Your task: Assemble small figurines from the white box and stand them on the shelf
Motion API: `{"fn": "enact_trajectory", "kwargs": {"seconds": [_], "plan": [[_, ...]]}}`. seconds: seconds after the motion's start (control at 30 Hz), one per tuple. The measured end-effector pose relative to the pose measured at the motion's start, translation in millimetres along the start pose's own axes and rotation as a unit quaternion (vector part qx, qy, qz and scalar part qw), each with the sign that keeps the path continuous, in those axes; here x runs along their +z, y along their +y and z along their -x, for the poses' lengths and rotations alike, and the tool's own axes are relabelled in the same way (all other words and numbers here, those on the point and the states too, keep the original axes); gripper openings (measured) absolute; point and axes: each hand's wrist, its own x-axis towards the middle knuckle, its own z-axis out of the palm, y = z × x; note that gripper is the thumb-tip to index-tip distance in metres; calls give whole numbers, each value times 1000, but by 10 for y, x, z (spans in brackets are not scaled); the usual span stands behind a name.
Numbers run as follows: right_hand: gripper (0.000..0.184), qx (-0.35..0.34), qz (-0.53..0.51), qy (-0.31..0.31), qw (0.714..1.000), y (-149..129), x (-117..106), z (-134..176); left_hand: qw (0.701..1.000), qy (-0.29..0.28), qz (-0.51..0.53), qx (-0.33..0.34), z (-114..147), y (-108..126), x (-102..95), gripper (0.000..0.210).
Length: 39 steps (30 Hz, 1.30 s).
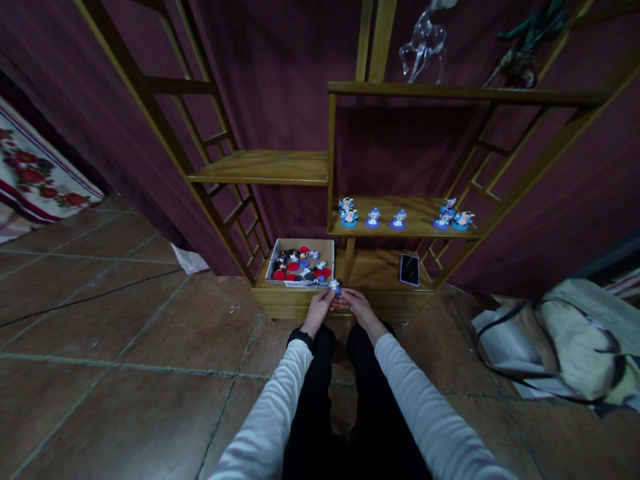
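Note:
A small white-and-purple figurine [335,287] is held upright in front of the shelf's lower edge. My left hand [320,309] is closed on its left side, with a dark band on the wrist. From the other side, the fingers of my right hand [357,307] close on its purple base. Just beyond my left hand, an open cardboard box [327,249] holds several figurines and red and purple discs. On the shelf board [425,207] above stand more figurines, among them a purple one [373,217] and another like it [398,219].
A phone [409,270] lies on the bottom shelf at the right. A clear glass animal [425,43] and a dark green ornament [530,43] stand on the top board. Bags [575,333] lie on the floor at right. A cable [100,299] crosses the tiles at left.

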Motion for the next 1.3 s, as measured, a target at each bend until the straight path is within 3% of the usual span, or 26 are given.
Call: {"fn": "enact_trajectory", "kwargs": {"seconds": [0.8,1.13,1.3], "plan": [[32,-27,-65,-20,997,-3,13,38,992,31,-102,65,-28,-61,2,33],[39,-40,-43,-30,998,122,-75,-61,991,-1,-95,97,-45,-93,-10,29],[37,-43,-44,-28,998,115,-68,-49,995,-9,-69,78,-64,-143,-19,26]]}}
